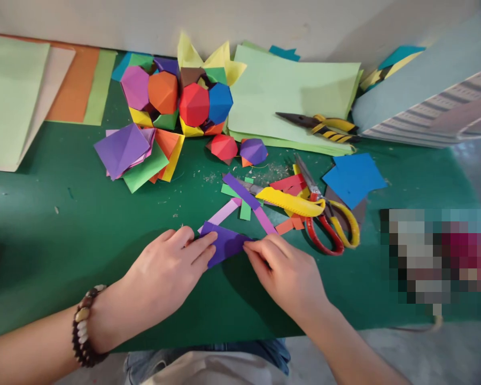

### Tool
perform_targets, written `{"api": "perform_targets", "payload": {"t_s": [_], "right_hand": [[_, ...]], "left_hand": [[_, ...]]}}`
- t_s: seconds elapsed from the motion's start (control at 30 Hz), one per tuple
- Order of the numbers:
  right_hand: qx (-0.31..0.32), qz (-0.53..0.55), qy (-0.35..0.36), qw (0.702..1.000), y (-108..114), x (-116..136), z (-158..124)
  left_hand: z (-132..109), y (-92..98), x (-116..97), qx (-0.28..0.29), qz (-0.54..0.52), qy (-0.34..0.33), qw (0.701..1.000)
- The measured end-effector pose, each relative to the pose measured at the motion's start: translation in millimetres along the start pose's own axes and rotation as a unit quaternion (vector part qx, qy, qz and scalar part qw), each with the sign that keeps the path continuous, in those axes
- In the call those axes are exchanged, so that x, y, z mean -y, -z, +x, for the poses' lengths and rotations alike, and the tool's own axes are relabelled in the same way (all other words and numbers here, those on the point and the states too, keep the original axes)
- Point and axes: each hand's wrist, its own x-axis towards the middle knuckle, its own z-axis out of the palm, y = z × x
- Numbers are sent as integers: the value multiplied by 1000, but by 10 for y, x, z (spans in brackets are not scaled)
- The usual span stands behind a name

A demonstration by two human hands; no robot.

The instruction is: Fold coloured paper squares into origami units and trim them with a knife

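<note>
A folded piece of purple paper (229,245), roughly triangular, is between my hands just above the green table. My left hand (166,275) has its fingers closed on the paper's left side. The right corner is pinched between thumb and forefinger of my right hand (288,272). Just beyond lie cut paper strips (244,193) in purple, pink, green, red and orange. Over some strips rest red-handled scissors (315,206) and a yellow-handled tool (291,202), its tip partly covered by a purple strip.
Folded paper shapes (194,104) stand near the wall, with a fan of coloured squares (122,149) before them. Pliers (315,124) lie on pale green sheets (288,80). Blue squares (355,179) are at right; larger sheets (14,99) are at far left. A blurred object (419,256) sits right.
</note>
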Motion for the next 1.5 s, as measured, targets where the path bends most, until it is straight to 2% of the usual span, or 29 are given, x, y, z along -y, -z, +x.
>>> {"api": "perform_targets", "payload": {"t_s": [0.27,0.5,0.9,0.97,1.03,1.13,1.23,1.33,1.5], "right_hand": [[9,15,24,1000,-36,221,33],[15,34,53,998,-99,401,18],[7,61,72,995,-170,708,11],[19,94,66,993,-127,665,10],[17,102,29,994,-59,530,4],[-28,18,-41,999,28,244,-15],[-28,-24,-35,999,29,74,-40],[-18,-17,-11,1000,-33,121,-63],[15,28,28,999,-110,403,-57]], "left_hand": [[35,99,8,14,1,-3,1000],[1,48,-10,16,-7,17,1000],[-15,97,9,26,-27,12,999],[-25,85,14,31,-26,13,999],[-36,67,19,31,-26,16,999],[-51,41,28,23,-33,23,999],[-57,24,40,15,-42,25,999],[-59,18,51,20,-47,23,998],[-62,38,56,16,-48,17,999]]}}
